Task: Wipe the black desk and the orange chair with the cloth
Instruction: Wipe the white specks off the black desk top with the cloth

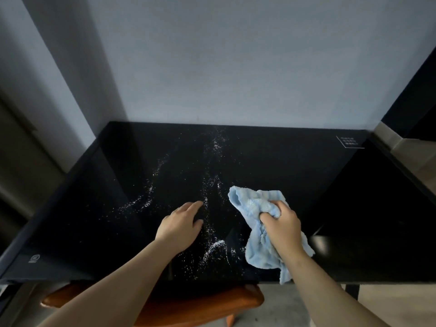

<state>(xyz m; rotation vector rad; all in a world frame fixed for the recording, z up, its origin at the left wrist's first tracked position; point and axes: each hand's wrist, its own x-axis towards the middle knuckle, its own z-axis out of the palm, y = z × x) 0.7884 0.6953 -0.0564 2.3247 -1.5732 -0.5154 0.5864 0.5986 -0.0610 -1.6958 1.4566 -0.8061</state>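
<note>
Right hand [282,226] grips the bunched cloth [257,232] on the speckled counter [118,185]; left hand [181,224] rests flat, fingers spread; chair [200,303] below.

Chair [188,305] mostly hidden under desk [283,161]; corner label [348,141] txt illegible.

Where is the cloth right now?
In the head view, the light blue cloth is bunched in the right hand, low over the black desk right of centre, beside the white specks.
</note>
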